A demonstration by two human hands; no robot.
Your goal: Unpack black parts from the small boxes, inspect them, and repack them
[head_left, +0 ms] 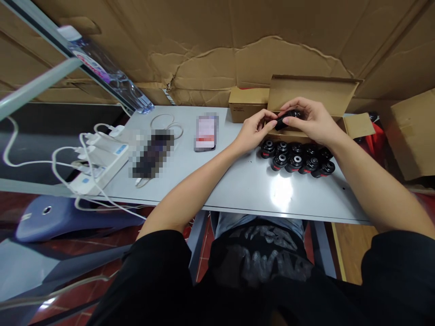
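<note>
A black cylindrical part (284,121) lies nearly sideways between my two hands, over the open cardboard box (316,97). My left hand (254,129) pinches its left end with thumb and fingers. Around its right end my right hand (311,118) is closed, the thumb along the near side. Just in front of the box stand several similar black cylinders (295,164) in two rows, with round ringed tops and red marks on their sides. My right wrist partly covers the rightmost ones. The inside of the box is mostly hidden by my hands.
A smaller cardboard box (246,104) stands left of the open one. Leftward on the table (234,190) lie a phone (206,132), a blurred dark device (153,154) with a cable, and a white power strip (102,170). A water bottle (108,72) leans by the metal frame.
</note>
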